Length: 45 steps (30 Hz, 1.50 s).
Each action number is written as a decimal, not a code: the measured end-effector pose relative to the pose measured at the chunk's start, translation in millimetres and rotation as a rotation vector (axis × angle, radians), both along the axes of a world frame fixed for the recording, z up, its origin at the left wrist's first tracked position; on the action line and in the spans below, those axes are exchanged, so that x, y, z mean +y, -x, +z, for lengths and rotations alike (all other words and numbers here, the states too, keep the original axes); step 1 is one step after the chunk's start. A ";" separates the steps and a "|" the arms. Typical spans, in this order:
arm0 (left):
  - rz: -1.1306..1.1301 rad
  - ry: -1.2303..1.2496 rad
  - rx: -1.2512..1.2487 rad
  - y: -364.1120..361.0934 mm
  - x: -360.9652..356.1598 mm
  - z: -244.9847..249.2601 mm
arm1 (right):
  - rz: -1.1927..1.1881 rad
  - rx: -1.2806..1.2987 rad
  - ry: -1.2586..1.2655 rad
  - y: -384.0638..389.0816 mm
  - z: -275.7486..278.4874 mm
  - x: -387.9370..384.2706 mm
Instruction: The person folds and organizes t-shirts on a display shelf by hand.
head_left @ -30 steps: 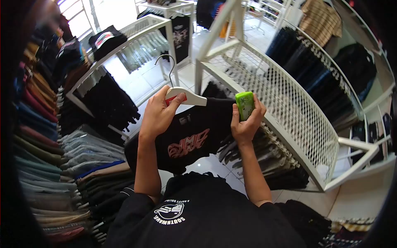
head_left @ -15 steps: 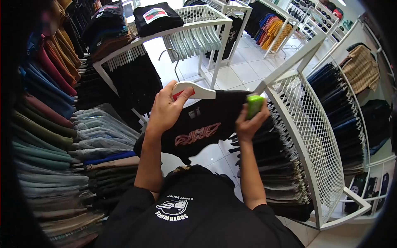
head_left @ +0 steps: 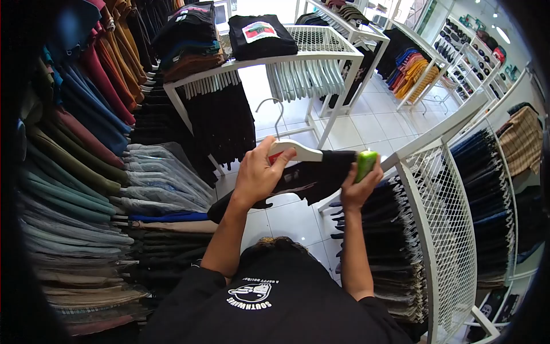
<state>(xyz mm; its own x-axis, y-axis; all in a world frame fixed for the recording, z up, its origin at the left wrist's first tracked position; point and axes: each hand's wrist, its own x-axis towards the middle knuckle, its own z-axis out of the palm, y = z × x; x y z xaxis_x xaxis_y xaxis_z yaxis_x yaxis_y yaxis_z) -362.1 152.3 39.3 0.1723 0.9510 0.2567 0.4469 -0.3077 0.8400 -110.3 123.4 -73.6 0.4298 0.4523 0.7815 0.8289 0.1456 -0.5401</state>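
Head view: fingers of the left hand [head_left: 256, 173] pinch a white hanger [head_left: 306, 151] bearing a black shirt [head_left: 332, 170] that reaches the right hand [head_left: 359, 188], whose fingers wrap a green object [head_left: 366, 163]; whether they also grip cloth, I cannot tell.

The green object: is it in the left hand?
No, the green object is in the right hand, while the left hand holds the white hanger.
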 end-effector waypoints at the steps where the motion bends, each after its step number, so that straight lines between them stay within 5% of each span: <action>1: 0.043 0.004 0.003 3.8 0.0 -0.2 | -0.096 0.087 0.087 -19.3 -16.5 7.4; 3: 0.045 -0.025 -0.031 14.0 1.8 -7.9 | -0.174 0.254 0.240 -40.9 -24.0 1.5; 5: 0.001 -0.075 -0.060 20.6 1.2 -6.8 | -0.141 0.234 0.141 -42.3 -18.5 -9.9; 9: -0.029 -0.026 -0.029 18.9 -0.5 -15.5 | 0.197 0.045 0.170 24.1 37.6 -35.5; 12: -0.074 -0.028 -0.020 15.5 -6.5 -15.8 | 0.308 -0.045 0.167 43.5 24.8 -35.1; 15: -0.059 -0.037 -0.024 17.4 -10.0 -18.4 | -0.007 0.104 0.128 2.1 -21.4 -13.9; 17: -0.021 -0.047 -0.029 23.9 -12.3 -22.6 | -0.174 0.270 0.347 -34.0 -56.6 -18.8; 21: -0.129 -0.010 -0.110 33.4 -12.3 -35.9 | -0.149 0.264 0.221 -15.1 -10.7 -53.9; 25: -0.212 0.025 -0.175 21.3 -21.6 -37.3 | 0.255 -0.044 0.159 50.1 35.7 -66.3; 27: -0.318 0.054 0.075 23.6 -26.8 -28.6 | 0.300 -0.035 0.204 54.9 26.2 -63.9; 30: -0.293 -0.072 0.133 33.4 -29.2 -34.2 | -0.014 0.133 0.175 12.3 -31.2 -42.1; 31: -0.282 -0.125 0.176 38.1 -31.3 -35.5 | -0.127 0.215 0.344 -11.8 -55.5 -43.3; 33: -0.290 -0.245 0.032 44.7 -35.2 -45.5 | -0.180 0.247 0.400 -36.7 -65.0 -61.8; 35: -0.339 -0.282 0.131 50.9 -37.8 -45.1 | -0.162 0.202 0.339 -30.2 -39.5 -76.4; 41: -0.437 -0.422 0.325 46.3 -45.3 -49.3 | 0.401 -0.042 0.300 50.3 42.0 -86.8; 45: -0.389 -0.634 0.409 48.7 -50.1 -54.5 | 0.224 0.007 0.317 10.4 -11.2 -68.5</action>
